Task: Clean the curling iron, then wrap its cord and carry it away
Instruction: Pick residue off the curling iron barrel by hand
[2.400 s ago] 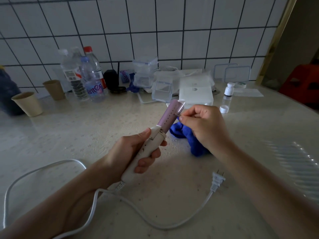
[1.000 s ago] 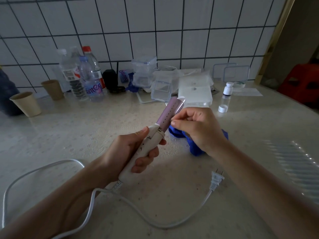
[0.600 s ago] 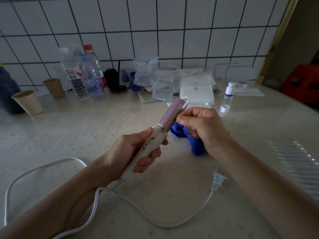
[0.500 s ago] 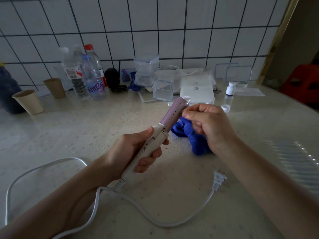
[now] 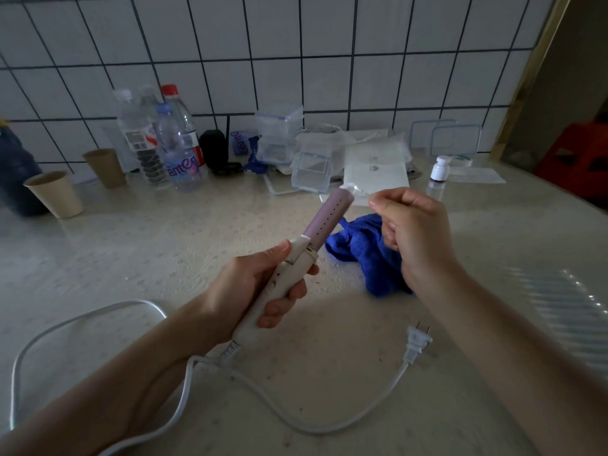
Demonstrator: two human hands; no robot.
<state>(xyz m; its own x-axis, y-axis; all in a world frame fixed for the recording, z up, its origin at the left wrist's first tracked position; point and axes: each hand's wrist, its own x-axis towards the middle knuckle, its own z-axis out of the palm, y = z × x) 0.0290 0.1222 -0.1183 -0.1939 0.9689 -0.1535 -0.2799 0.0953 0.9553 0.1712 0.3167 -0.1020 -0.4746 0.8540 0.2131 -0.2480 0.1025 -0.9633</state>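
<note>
Left hand grips white-handled, lilac-barrelled curling iron above surface. right hand, earlier rubbing mid-barrel, now past tip, pinching pale scrap, unidentifiable. Stroke likely done; white cord unwrapped.

Left hand grips curling iron; right hand pinches pale scrap at its tip

The left hand holds the curling iron above the counter, tip towards the wall. The right hand is just right of the tip, above a cloth. The cord loops left, then runs right along the near side to the plug. Behind stand cups and bottles at left, containers in the middle.
</note>
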